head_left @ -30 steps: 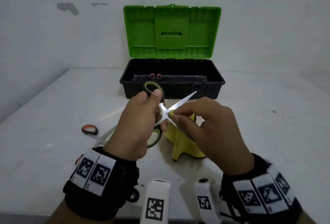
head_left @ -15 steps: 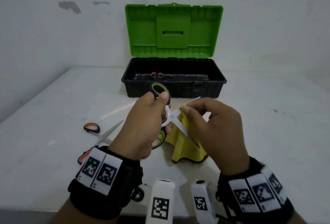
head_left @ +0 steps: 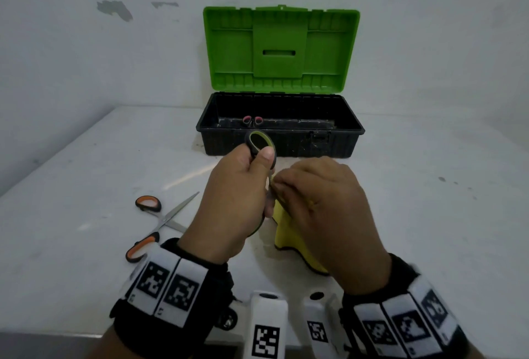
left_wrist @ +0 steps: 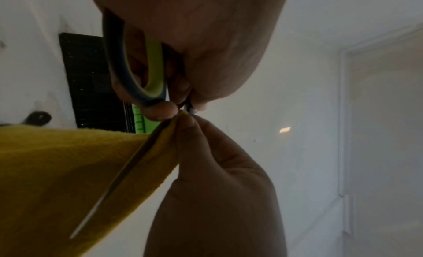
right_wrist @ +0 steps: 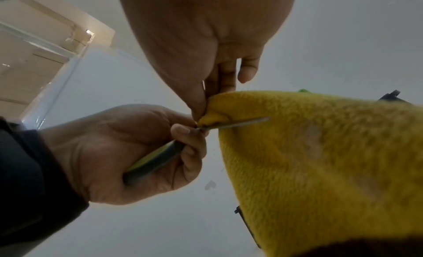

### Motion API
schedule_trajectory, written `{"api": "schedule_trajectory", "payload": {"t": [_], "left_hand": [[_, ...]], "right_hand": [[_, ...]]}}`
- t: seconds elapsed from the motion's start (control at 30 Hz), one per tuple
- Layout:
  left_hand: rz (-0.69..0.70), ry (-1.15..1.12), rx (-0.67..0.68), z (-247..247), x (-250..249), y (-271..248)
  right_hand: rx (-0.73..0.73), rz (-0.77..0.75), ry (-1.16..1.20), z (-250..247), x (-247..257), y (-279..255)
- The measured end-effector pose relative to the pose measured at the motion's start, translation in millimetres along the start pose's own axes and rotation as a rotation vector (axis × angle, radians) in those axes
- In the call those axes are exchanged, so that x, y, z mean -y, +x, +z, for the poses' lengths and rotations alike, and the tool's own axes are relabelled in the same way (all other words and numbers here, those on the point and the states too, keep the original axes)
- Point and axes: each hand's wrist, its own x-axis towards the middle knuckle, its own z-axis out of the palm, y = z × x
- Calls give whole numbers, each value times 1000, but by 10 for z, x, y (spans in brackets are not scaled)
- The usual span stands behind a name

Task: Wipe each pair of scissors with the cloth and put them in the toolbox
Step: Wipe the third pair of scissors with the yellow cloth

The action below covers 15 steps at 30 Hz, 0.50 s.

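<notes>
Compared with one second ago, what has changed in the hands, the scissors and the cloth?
The right hand, pinching the yellow cloth around a blade, has slid from the middle of the blade to its base near the pivot, close against the left hand. The blades of the green-handled scissors, plain before, are now hidden in the head view. The left hand keeps its grip on the handles. The orange-handled scissors and the toolbox have not moved.

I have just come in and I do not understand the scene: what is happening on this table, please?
A person is cleaning scissors. The left hand grips the green-handled scissors by the handles, while the right hand pinches a yellow cloth around a blade close to the pivot. Orange-handled scissors lie open on the white table, not yet wiped. The toolbox stands open behind, with pink-handled scissors already inside.
</notes>
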Motion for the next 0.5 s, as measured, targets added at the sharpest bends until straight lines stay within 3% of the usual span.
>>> {"api": "schedule_trajectory", "payload": {"t": [0.13, 0.3, 0.5], "left_hand": [[1, 50, 7, -23, 1, -1], [21, 60, 19, -14, -3, -4], [-1, 52, 18, -28, 27, -24]], "right_hand": [[76, -85, -45, -1, 5, -14], [-23, 21, -46, -46, -50, 1], [26, -33, -11, -53, -36, -13]]}}
